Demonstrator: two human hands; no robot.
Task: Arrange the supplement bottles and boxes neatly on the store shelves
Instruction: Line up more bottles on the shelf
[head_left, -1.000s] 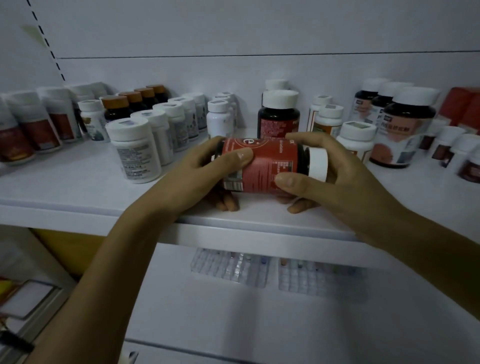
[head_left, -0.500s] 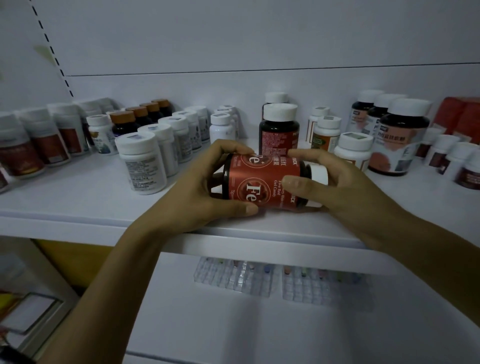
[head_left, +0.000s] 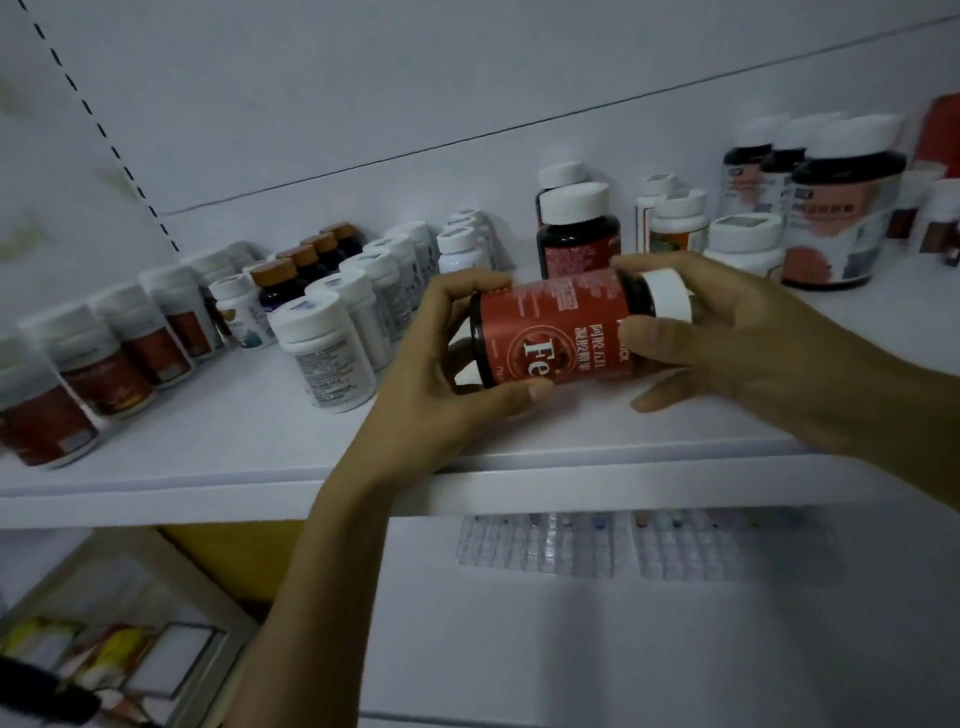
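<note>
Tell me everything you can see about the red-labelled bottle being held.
The red-labelled bottle is dark and glossy, its red label bearing a white "Fe", its white cap pointing right. It lies sideways, slightly tilted, above the white shelf. The left hand grips its base end, the right hand its cap end.

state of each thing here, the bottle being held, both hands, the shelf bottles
dark bottle with red Fe label and white cap: on its side, capped, cap end right
left hand: holds its base end
right hand: holds its cap end
matching dark red-labelled bottle behind: upright, capped
front white plastic bottle: upright, capped
</note>
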